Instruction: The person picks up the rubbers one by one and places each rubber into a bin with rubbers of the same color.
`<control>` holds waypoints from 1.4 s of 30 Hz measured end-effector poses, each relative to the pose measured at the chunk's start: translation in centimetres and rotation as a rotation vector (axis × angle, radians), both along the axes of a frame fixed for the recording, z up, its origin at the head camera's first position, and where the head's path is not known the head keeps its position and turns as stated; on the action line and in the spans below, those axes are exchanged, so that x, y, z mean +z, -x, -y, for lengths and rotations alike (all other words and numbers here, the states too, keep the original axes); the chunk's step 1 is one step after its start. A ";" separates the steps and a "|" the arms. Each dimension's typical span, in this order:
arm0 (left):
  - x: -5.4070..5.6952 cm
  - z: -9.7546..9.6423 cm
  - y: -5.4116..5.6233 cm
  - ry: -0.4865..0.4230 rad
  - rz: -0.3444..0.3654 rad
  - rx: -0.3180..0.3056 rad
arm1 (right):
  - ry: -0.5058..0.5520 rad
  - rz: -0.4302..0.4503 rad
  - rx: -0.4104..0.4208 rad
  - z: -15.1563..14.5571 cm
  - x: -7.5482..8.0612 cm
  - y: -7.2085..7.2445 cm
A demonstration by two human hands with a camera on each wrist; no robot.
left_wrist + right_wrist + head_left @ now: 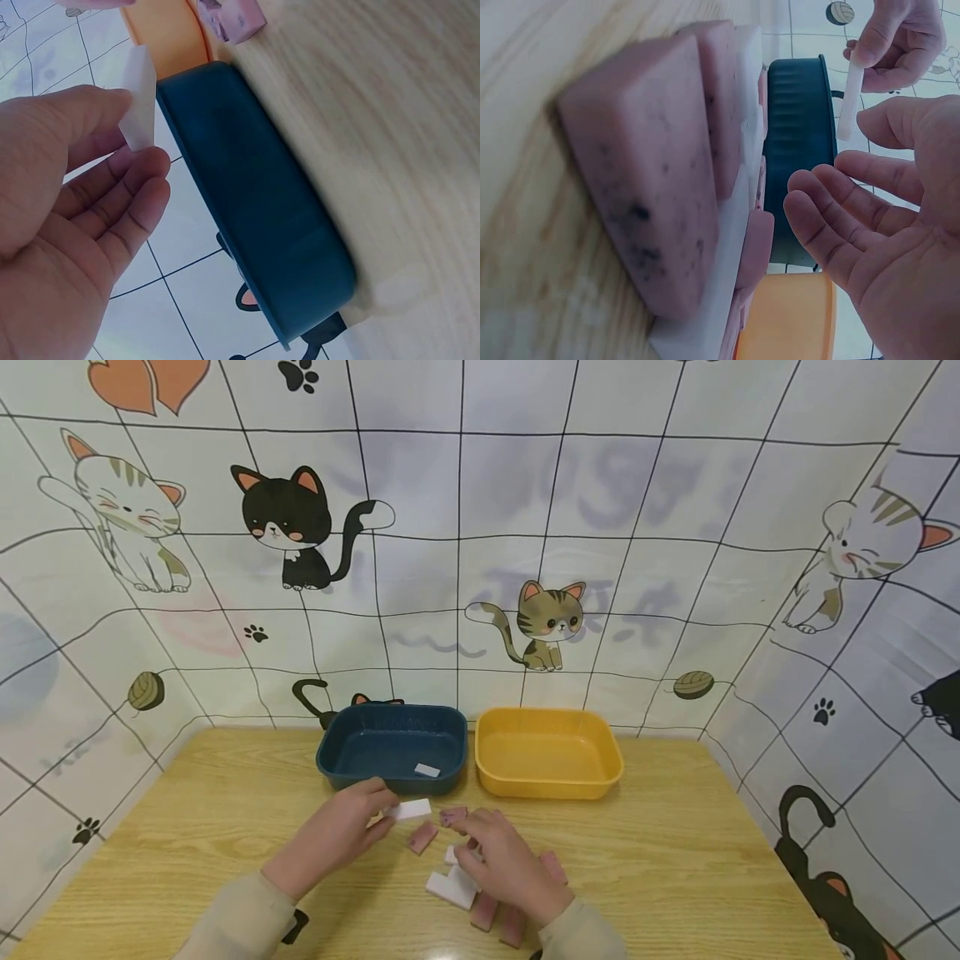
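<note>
My left hand (pixel 348 827) pinches a flat white block (pixel 411 810) between thumb and fingertips, in front of the dark blue bin. In the left wrist view this white block (pixel 139 97) stands on edge in the fingers, level with the rim of the blue bin (pixel 255 202). My right hand (pixel 502 864) is over a loose group of blocks, its fingers spread and relaxed with nothing in them in the right wrist view. Under and around it lie white blocks (pixel 450 891) and several pink, dark-speckled blocks (pixel 645 172). Two pink pieces (pixel 423 837) lie between the hands.
A dark blue bin (pixel 330 768) stands at the back of the wooden table (pixel 225 793), with one small white block (pixel 427 771) inside. Right beside it is a yellow bin (pixel 547 787). Behind both rises a wall covering (pixel 420 577) with cat drawings.
</note>
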State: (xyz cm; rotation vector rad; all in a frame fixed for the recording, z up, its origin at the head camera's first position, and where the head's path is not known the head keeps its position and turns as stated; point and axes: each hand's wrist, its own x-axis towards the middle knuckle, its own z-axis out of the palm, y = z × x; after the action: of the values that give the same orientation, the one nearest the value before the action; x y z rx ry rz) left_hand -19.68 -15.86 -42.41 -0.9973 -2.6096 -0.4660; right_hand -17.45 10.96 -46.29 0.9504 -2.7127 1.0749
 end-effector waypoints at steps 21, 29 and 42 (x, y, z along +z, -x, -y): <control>1.2 -1.3 3.9 -0.054 0.036 0.015 | 0.016 0.069 -0.045 -0.8 0.0 0.7; 1.4 -1.9 5.5 -0.059 0.085 0.032 | 0.015 0.050 -0.034 -0.9 0.0 0.9; 1.5 -3.3 7.6 -0.043 0.181 0.100 | 0.047 0.034 0.010 -0.8 0.2 1.5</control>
State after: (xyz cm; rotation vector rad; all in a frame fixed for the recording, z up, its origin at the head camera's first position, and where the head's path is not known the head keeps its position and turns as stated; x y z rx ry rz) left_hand -27.32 -12.59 -40.96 -0.8411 -2.7802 -0.6112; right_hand -18.99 11.73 -46.07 0.9489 -2.6994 1.1610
